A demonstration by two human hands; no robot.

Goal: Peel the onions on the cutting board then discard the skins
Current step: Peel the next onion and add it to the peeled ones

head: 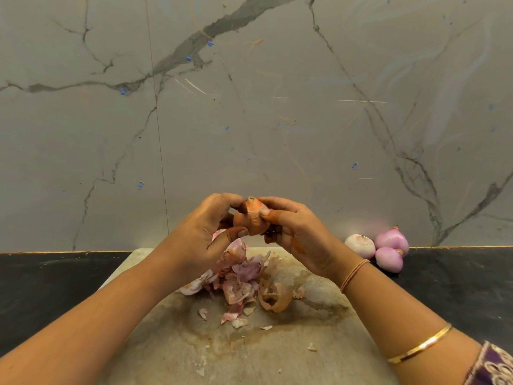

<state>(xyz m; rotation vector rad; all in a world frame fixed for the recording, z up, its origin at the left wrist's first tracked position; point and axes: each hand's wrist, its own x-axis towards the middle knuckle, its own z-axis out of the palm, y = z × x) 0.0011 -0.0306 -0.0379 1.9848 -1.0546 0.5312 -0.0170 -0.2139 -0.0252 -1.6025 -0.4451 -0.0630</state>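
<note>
Cutting board (277, 348): nearest item, pale and stained, lying on the dark surface (55, 287).

Skins (244, 276): loose heap of pink and brown pieces at mid-board, with a few scraps scattered nearer. None discarded yet.

Left hand (202, 234) and right hand (297, 232): raised above the far edge of the board, just beyond the heap. A gold bangle (419, 344) sits on the right forearm.

Onion (251, 218): one, brown skin on, held between the two hands and clear of the board. Long axis roughly upright, stem tip at top.
- Left fingers curl round its left side, thumb under the front.
- Right fingers pinch the upper right side close to the tip.
- Both hands are equally near. The likely next pull is downward from the tip by the right thumb.

Peeled onions (391, 240): three, far right on the surface, off the board, against the wall (249, 107).
</note>
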